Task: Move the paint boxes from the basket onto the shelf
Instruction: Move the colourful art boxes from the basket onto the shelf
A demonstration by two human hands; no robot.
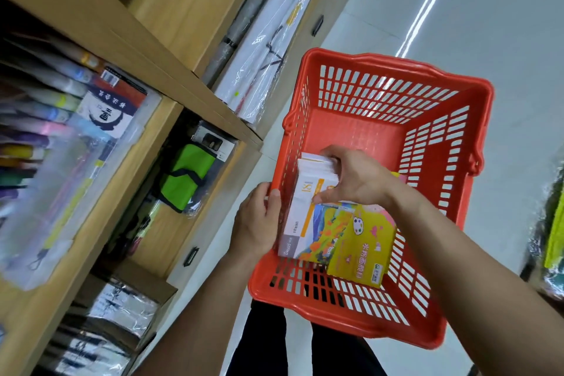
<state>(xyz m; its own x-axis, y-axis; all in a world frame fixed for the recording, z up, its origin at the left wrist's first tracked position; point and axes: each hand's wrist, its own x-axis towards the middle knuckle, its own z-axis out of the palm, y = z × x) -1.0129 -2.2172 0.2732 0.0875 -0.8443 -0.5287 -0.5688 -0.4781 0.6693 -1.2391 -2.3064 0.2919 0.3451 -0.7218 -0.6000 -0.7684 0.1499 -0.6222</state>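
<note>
Paint boxes lie inside the red basket (381,91), toward its near end: a white box (300,207) with an orange stripe and a painted landscape on its face, and a yellow box (361,249) leaning against it on the right, both tilted against the near wall. The right hand (351,177) comes down from above and closes on the far top end of the white box, fingers curled over the edge and thumb pressed on the printed face, so the grip sits at one end and most of the box hangs below it. The left hand (258,220) holds the basket's left rim, fingers wrapped over the edge just beside the white box, steadying the basket.

The step in hand looks like lifting the white box out. To do it well, it probably helps to draw the box straight up along its own length, so it slides free of the yellow one without dragging it. With the hold at one end only, the box may swing; a firmer pinch or a shift toward the middle would steady it. The left hand should keep the basket level.

Wooden shelves (195,91) stand to the left, already holding wrapped stationery, a green pouch (186,180) and bagged goods; which shelf is meant I cannot tell.
</note>
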